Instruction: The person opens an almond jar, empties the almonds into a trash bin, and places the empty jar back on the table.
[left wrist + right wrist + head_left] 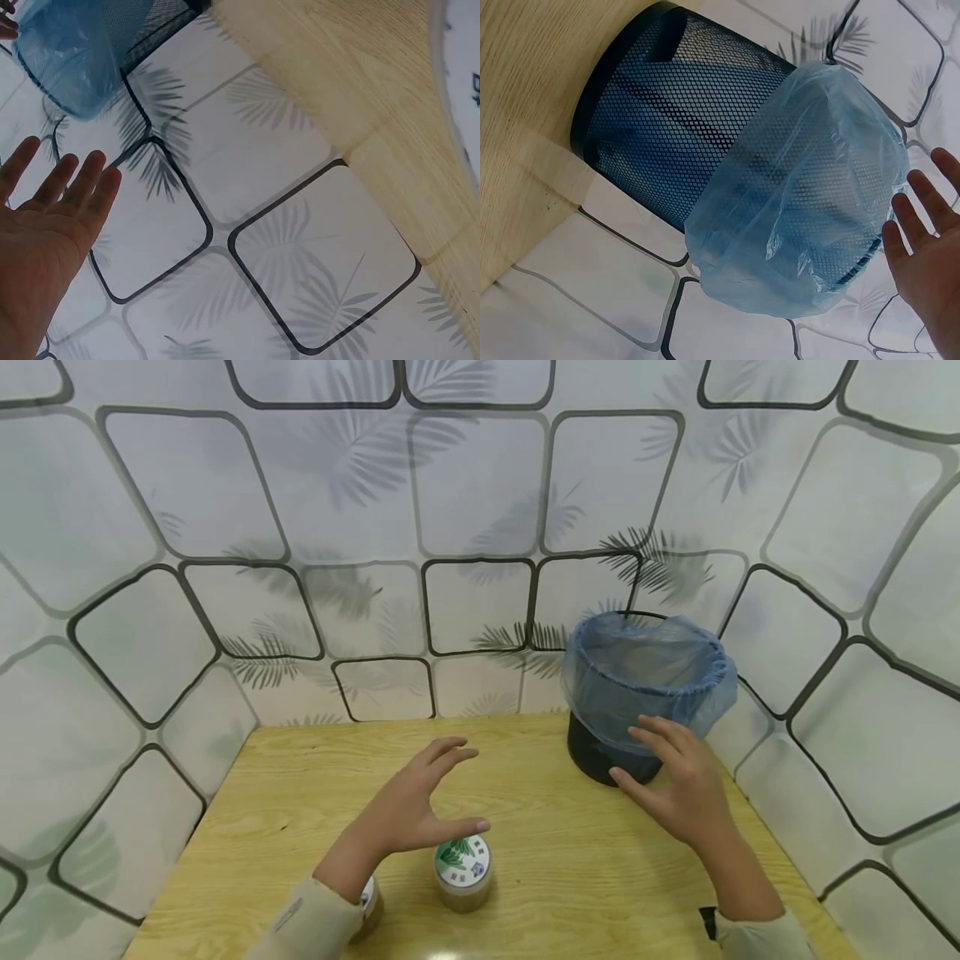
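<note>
Over the table, my left hand (408, 806) holds nothing, its fingers spread and the thumb apart. Just below its thumb stands a small jar (463, 870) with a white and green printed lid. A second jar (369, 906) is partly hidden behind the left wrist. My right hand (678, 781) is also empty, fingers spread, in front of a black mesh bin (682, 105) at the back right. A thin blue plastic bag (810, 195) lines the bin and folds over its rim. In the right wrist view the fingertips (919, 180) appear close to the bag; whether they touch it I cannot tell.
The light wooden table (300, 793) meets patterned wall covering (360, 610) at the back and both sides. The bin stands near the back right corner, close to the wall. In the left wrist view a pale round edge (461, 82) shows at the right.
</note>
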Demonstrator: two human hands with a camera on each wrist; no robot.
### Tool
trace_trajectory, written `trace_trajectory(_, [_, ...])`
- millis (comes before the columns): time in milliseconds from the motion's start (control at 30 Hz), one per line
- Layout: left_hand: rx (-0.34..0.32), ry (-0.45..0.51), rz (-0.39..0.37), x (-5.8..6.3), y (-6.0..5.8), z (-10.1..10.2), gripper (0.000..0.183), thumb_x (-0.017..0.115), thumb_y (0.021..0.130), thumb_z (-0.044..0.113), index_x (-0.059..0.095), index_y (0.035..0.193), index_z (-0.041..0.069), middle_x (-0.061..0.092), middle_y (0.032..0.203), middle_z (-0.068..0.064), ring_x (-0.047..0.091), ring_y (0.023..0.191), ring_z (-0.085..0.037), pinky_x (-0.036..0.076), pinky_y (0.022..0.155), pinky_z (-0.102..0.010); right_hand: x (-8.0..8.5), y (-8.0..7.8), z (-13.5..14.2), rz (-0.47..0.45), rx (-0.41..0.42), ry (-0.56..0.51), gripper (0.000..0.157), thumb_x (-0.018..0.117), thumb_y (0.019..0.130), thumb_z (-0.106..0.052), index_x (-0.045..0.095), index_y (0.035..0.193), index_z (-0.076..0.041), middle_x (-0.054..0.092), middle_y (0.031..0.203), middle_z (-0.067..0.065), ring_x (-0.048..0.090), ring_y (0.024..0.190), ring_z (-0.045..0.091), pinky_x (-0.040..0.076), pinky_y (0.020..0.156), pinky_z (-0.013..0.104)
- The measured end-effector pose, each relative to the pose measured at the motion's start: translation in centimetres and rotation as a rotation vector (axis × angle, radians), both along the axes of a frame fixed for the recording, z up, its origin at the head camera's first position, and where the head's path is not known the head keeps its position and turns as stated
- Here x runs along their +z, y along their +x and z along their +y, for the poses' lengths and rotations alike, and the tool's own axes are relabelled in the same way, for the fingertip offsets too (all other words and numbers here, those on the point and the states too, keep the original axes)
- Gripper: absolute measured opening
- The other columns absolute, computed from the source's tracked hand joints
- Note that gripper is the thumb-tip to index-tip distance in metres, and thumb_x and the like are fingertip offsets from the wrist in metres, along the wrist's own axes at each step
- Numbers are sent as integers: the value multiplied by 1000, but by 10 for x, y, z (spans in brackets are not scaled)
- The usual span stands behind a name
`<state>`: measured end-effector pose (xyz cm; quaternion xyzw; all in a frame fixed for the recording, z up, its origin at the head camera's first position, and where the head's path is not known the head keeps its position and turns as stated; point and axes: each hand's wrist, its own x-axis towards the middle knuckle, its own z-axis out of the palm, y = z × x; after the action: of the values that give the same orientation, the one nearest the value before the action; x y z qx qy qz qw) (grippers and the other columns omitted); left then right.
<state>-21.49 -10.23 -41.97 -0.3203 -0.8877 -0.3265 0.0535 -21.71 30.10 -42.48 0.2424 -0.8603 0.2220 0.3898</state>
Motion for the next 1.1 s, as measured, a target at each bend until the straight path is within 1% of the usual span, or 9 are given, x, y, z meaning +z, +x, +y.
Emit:
trace_trajectory(200, [-36,1,36,5,-10,13,87,73,86,75,42,161,41,37,168,10,47,152,-25,50,113,-60,3,-3,0,11,29,-38,79,58,99,-72,73,129,-1,67,137,24,60,125,48,46,101,64])
trace_trajectory(367, [-61,15,71,11,-13,24,87,75,87,72,44,160,37,39,167,9,47,151,-24,49,114,-59,5,-6,2,18,24,-56,79,59,98,-73,73,130,-2,66,139,24,58,127,49,44,102,67])
trace_trajectory(433, [-71,26,97,11,-14,27,87,76,87,70,46,160,34,41,166,7,47,151,-24,49,116,-58,6,-7,3,25,15,-54,79,59,98,-73,73,130,-2,65,139,24,58,127,50,44,101,68])
trace_trajectory(600, [-63,39,143,9,-16,32,86,77,87,69,48,159,32,44,164,4,47,151,-23,47,117,-57,8,-9,4,28,-14,-47,83,56,98,-76,73,131,-2,64,140,24,58,127,51,44,101,69])
trace_trajectory(767, [-56,42,152,8,-21,35,85,77,87,69,48,159,32,43,165,4,46,151,-24,47,117,-59,10,-11,4,27,-28,-52,82,56,98,-76,74,129,-2,64,142,24,57,129,51,43,102,70])
trace_trajectory(900, [-75,49,133,10,-24,39,85,76,89,67,47,159,30,39,167,6,44,153,-23,48,117,-57,11,-13,6,50,-33,-70,80,58,97,-75,76,125,-2,64,141,24,57,129,52,43,104,71])
trace_trajectory(1000, [-87,52,122,13,-26,43,85,77,89,67,47,159,28,39,167,6,44,153,-22,49,116,-55,12,-14,8,59,-32,-82,80,59,97,-75,76,124,-2,64,141,25,56,129,53,42,106,71])
trace_trajectory(1100, [-87,48,140,16,-27,47,85,77,89,66,49,158,27,42,165,4,46,151,-22,49,116,-54,13,-16,8,65,-32,-92,80,60,96,-76,76,122,-2,65,140,25,57,128,53,42,105,71])
